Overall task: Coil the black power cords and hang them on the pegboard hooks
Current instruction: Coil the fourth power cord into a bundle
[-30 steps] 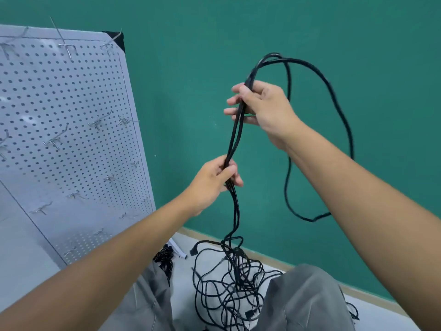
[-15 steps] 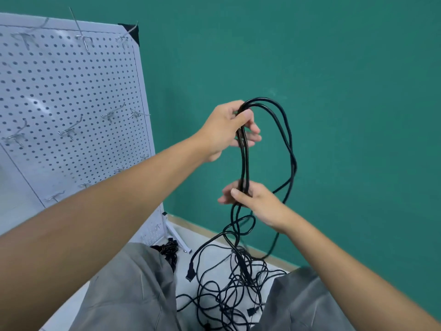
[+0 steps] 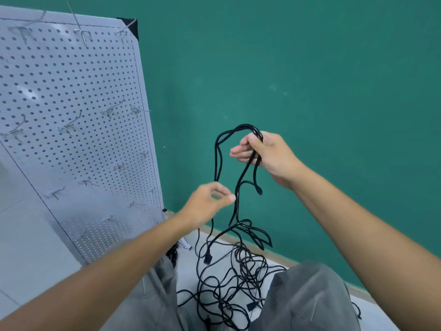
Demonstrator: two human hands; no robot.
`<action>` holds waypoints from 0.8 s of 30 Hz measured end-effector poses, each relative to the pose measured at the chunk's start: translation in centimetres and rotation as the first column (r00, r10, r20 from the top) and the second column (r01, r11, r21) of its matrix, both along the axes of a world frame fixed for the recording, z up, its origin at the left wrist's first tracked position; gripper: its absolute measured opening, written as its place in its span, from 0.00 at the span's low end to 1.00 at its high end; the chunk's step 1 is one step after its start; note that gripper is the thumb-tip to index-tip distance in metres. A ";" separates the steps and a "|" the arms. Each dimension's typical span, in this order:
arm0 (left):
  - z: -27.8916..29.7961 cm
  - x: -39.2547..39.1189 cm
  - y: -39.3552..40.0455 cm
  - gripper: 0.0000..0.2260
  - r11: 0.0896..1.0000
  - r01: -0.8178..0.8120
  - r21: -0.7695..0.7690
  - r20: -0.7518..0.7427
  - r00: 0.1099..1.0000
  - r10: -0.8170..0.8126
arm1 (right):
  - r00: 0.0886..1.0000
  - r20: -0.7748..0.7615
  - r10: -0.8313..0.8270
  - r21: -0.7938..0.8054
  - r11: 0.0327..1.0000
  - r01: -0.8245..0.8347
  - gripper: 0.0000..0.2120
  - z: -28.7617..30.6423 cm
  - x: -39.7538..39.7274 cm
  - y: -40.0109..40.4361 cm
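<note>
The pegboard stands tilted to the left of both hands, its metal hooks bare. Below the hands, between the person's grey-trousered knees, a tangle of black power cords lies on the pale floor. From it several strands rise to the right hand — raised, fingers curled round the top of a loose coil that hangs in long loops. The left hand sits lower and to the left, thumb and forefinger pinched together just beside a hanging strand — whether they grip it I cannot tell.
</note>
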State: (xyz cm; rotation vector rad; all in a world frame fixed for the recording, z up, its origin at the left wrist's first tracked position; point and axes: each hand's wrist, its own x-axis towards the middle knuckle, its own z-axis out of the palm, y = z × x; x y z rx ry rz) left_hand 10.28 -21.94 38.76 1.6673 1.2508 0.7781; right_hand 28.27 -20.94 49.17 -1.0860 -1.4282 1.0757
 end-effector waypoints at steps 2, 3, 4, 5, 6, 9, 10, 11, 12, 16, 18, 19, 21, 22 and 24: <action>-1.9 0.4 -0.7 0.11 0.999 0.012 -0.039 0.005 1.000 -0.011 | 1.000 -0.018 0.010 0.009 1.000 -0.010 0.13 0.7 -0.3 0.2; -2.6 0.7 -1.0 0.12 0.999 0.022 -0.047 0.007 1.000 -0.022 | 1.000 -0.027 0.015 0.014 1.000 -0.015 0.13 1.1 -0.5 0.3; -3.1 1.1 -1.3 0.13 0.998 0.031 -0.055 0.006 1.000 -0.030 | 0.999 -0.033 0.017 0.018 1.000 -0.017 0.13 1.4 -0.6 0.4; -3.7 1.6 -1.6 0.13 0.998 0.031 -0.054 -0.001 1.000 -0.031 | 0.999 -0.034 0.017 0.022 1.000 -0.016 0.13 1.6 -0.7 0.5; -4.2 2.1 -1.6 0.12 0.999 0.022 -0.044 -0.015 1.000 -0.023 | 0.999 -0.030 0.017 0.024 1.000 -0.017 0.13 1.8 -0.7 0.6; -5.4 3.2 -1.8 0.12 0.999 0.029 -0.025 -0.067 0.997 -0.031 | 0.999 -0.033 0.012 0.029 1.000 -0.012 0.13 1.8 -0.8 0.7; -5.8 3.4 -1.8 0.13 0.998 0.048 -0.038 -0.070 0.996 -0.051 | 0.999 -0.043 0.013 0.030 0.999 -0.012 0.13 1.8 -0.8 0.7; -6.2 3.6 -1.9 0.15 0.996 0.067 -0.050 -0.073 0.995 -0.070 | 0.998 -0.056 0.015 0.029 0.999 -0.014 0.13 1.7 -0.7 0.6; -6.6 3.8 -1.9 0.16 0.996 0.071 -0.050 -0.088 0.993 -0.075 | 0.997 -0.073 0.020 0.026 0.999 -0.018 0.13 1.7 -0.7 0.6; -8.3 5.0 -1.4 0.07 0.999 0.045 0.022 -0.114 0.993 -0.042 | 0.987 -0.148 0.063 0.011 0.998 -0.062 0.13 1.5 -0.8 0.9; -8.5 5.5 -1.0 0.06 0.997 0.079 -0.002 -0.074 0.994 -0.079 | 0.985 -0.157 0.069 0.004 0.998 -0.069 0.13 1.5 -0.8 1.1; -8.6 5.7 -0.7 0.08 0.996 0.089 -0.014 -0.057 0.994 -0.089 | 0.986 -0.154 0.066 0.004 0.998 -0.066 0.13 1.6 -0.7 1.1; -8.2 5.6 -0.4 0.09 0.993 0.117 -0.023 -0.041 0.992 -0.118 | 0.988 -0.145 0.047 0.000 0.999 -0.047 0.14 1.7 0.0 1.3; -7.8 5.4 -0.4 0.09 0.991 0.135 -0.015 -0.041 0.990 -0.136 | 0.990 -0.138 0.030 -0.009 0.999 -0.032 0.14 1.7 0.5 1.5; -6.7 4.7 -0.1 0.09 0.988 0.154 0.015 -0.019 0.988 -0.154 | 0.993 -0.115 -0.003 -0.042 0.999 -0.002 0.16 1.0 1.5 1.7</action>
